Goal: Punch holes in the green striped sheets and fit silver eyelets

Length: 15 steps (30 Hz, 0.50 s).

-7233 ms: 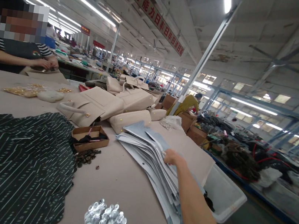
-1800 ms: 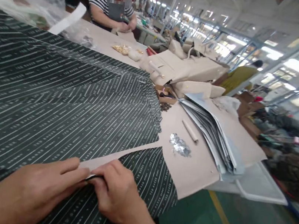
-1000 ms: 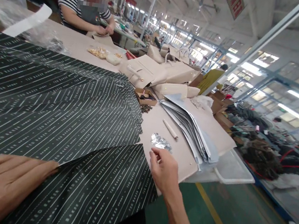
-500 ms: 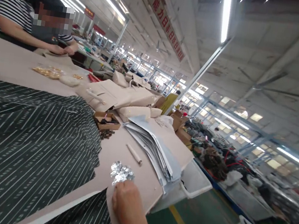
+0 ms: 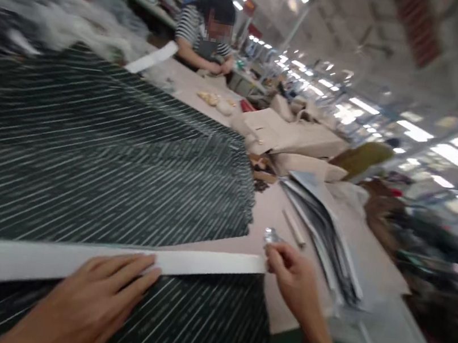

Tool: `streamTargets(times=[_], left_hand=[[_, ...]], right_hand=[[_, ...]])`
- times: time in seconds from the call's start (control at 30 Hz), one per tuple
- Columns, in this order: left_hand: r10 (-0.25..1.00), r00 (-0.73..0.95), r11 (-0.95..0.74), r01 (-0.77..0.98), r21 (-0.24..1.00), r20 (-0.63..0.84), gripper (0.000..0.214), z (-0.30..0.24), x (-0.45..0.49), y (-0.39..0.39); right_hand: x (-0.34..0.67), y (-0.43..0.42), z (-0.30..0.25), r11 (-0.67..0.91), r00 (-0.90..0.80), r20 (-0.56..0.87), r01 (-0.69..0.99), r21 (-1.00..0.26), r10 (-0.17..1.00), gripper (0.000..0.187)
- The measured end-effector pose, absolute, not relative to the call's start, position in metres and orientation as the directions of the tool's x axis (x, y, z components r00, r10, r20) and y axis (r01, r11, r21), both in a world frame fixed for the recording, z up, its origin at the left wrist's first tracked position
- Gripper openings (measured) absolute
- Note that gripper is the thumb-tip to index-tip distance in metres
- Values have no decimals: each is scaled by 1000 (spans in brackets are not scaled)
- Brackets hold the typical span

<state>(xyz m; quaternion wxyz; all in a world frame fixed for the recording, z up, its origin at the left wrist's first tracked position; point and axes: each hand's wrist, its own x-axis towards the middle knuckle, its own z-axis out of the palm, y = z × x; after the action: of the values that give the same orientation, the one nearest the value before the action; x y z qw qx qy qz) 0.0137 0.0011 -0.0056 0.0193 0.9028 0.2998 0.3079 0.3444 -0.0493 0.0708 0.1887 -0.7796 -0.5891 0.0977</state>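
Observation:
A long white strip (image 5: 210, 263) runs across dark fabric (image 5: 123, 190) with thin white stripes. My left hand (image 5: 92, 294) lies on the strip, fingers stretched out over it. At the strip's right end is my right hand (image 5: 292, 278), its thumb and fingertips pinched together. What they pinch, if anything, is too blurred to make out. Just beyond those fingertips lie small shiny silver pieces (image 5: 270, 235), partly hidden by the hand. More striped fabric (image 5: 208, 312) shows below the strip.
Right of the silver pieces lie a pale stick (image 5: 294, 229) and a stack of grey sheets (image 5: 323, 231). Behind them are a small brown box (image 5: 261, 168) and beige bag pieces (image 5: 290, 132). A co-worker (image 5: 207, 48) works across the table. A translucent bin (image 5: 405, 341) stands off the right edge.
The view has swung left, and my left hand has come into view on the white strip. My right hand has moved from the silver pieces to the strip's right end.

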Motion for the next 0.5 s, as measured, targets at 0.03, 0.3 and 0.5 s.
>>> streamTargets(times=[0.03, 0.3, 0.5], left_hand=[[574, 657, -811, 538, 228, 489, 35, -4, 3, -7], [627, 723, -776, 544, 319, 290, 34, 11, -4, -9], [632, 713, -770, 532, 353, 303, 31, 8, -3, -10]], right_hand=[[330, -43, 74, -182, 235, 38, 836, -518, 971, 29], [207, -9, 55, 96, -244, -123, 721, -686, 962, 21], [197, -4, 38, 142, -236, -104, 823, -549, 966, 19]])
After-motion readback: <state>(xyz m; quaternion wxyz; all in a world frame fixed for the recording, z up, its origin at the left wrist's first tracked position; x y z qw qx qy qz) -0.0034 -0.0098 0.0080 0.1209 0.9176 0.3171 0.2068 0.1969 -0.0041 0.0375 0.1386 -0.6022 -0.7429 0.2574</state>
